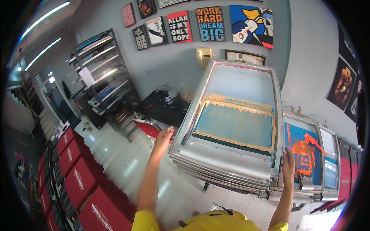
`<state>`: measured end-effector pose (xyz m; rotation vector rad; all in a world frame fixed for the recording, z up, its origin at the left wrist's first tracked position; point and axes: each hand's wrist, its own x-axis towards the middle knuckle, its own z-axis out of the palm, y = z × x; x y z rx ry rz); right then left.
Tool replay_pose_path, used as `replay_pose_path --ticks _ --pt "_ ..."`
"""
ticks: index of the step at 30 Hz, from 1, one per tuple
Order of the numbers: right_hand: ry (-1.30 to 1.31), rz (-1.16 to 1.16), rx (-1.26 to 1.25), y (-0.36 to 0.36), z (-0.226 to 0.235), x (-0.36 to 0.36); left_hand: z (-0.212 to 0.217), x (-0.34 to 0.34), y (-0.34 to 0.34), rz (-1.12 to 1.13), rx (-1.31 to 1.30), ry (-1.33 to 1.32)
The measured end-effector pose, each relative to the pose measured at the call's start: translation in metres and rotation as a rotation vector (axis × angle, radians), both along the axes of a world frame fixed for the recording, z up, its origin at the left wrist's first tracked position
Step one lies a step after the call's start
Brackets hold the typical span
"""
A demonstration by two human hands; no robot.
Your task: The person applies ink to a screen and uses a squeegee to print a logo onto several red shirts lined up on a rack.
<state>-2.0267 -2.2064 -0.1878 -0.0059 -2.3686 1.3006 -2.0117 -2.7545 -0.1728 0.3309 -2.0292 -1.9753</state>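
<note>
A metal-framed printing screen [231,127] stands tilted before me. Gold-tan ink is smeared round the blue-green printed area, with a thick ridge of it across the middle. A wide metal bar [219,158] crosses the screen's near end, above several stacked metal layers. My left hand [163,139] is raised beside the screen's left edge, fingers extended and slightly bent. Close along the right edge is my right hand [288,163], its fingers pointing up and away. Neither hand shows a clear grip on the frame; the right palm is partly hidden.
A second screen [322,175] with orange ink adjoins on the right. To the left stand rows of dark red covered pieces [90,177] and a metal rack [110,73]. A black table [163,109] with small items is behind; pictures and a telephone [204,57] hang on the wall.
</note>
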Motion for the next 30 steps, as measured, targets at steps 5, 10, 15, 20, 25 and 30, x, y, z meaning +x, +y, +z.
replay_pose_path --ticks 5,10,15,20,25,30 --pt "-0.182 -0.066 -0.102 -0.029 0.029 0.002 -0.005 -0.028 -0.009 -0.079 -0.044 -0.043" --pt "-0.159 -0.103 -0.110 -0.034 0.024 -0.006 -0.003 -0.041 -0.007 -0.142 -0.109 -0.076" --pt "-0.089 -0.163 -0.074 -0.035 0.016 -0.008 0.005 -0.039 0.000 -0.234 -0.113 -0.131" --pt "-0.144 -0.172 -0.010 -0.033 0.015 -0.013 -0.025 -0.050 -0.011 -0.288 -0.095 0.034" --pt "-0.033 -0.121 -0.078 -0.019 0.000 -0.020 -0.041 -0.065 -0.013 -0.422 0.006 0.151" --pt "-0.058 -0.170 -0.024 -0.035 0.011 -0.013 -0.036 -0.059 -0.004 -0.294 -0.179 0.126"
